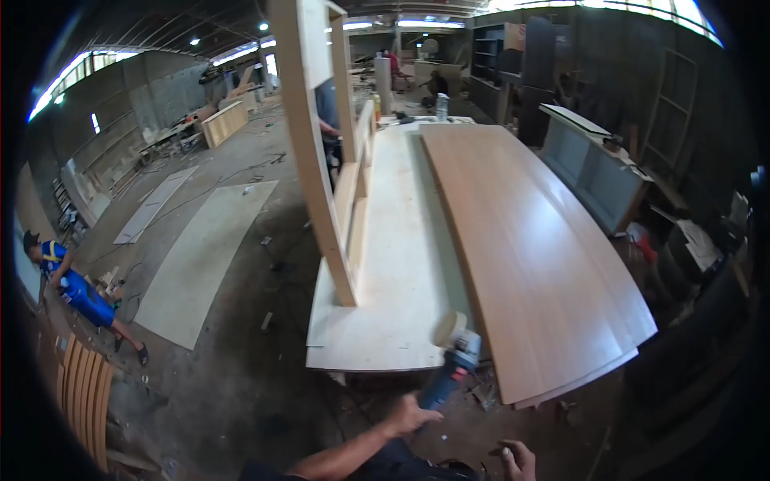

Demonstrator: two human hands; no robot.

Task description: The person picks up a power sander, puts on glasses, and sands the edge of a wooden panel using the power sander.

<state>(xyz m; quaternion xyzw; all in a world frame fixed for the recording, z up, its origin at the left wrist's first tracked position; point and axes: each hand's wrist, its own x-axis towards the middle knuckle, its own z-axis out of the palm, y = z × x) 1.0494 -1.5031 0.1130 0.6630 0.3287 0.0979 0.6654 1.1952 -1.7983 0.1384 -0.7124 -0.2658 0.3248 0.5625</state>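
Gripping a power tool (pixel 441 385) in the tightly curled left hand (pixel 410 416), holding its round pad (pixel 450 329) by the near edge of the pale worktop (pixel 389 325), just left of a brown panel (pixel 537 256). Holding the right hand (pixel 520 462) apart, bending its fingers; not showing enough to tell whether spread or pressed together.

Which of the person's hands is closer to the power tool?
Left. The left hand grips the power tool; the right hand is apart from it, lower and to its right.
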